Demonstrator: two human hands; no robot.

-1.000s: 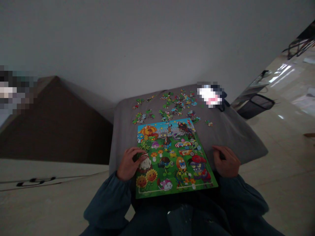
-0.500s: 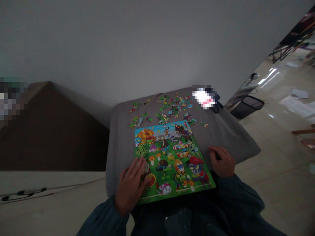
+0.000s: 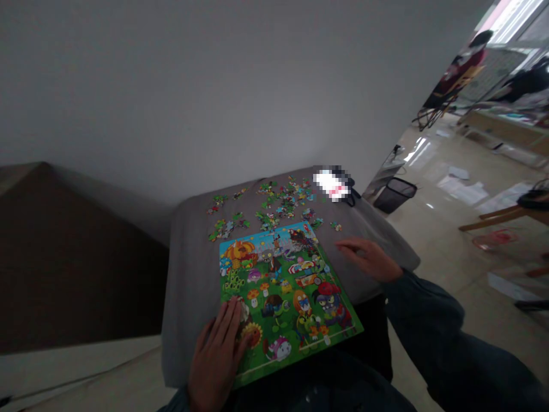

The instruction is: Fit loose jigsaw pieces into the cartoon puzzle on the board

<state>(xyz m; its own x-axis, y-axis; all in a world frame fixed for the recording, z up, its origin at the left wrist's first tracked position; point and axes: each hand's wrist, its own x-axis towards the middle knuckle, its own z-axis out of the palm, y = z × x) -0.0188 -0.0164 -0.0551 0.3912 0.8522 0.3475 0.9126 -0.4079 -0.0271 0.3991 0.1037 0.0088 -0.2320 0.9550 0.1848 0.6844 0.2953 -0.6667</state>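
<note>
Past the puzzle (image 3: 283, 303), mesh wastebasket (image 3: 393, 195)

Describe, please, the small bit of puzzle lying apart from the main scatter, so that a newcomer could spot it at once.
On the grey cloth, beyond the bright cartoon jigsaw, lies a scatter of loose pieces. Off its right end sits a small clump of pieces, cut off from the rest by bare cloth.

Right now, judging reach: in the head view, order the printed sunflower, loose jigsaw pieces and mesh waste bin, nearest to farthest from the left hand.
1. Printed sunflower: on the puzzle, by the left hand.
2. Loose jigsaw pieces: grey cloth, beyond the puzzle.
3. Mesh waste bin: floor, far right.
</note>
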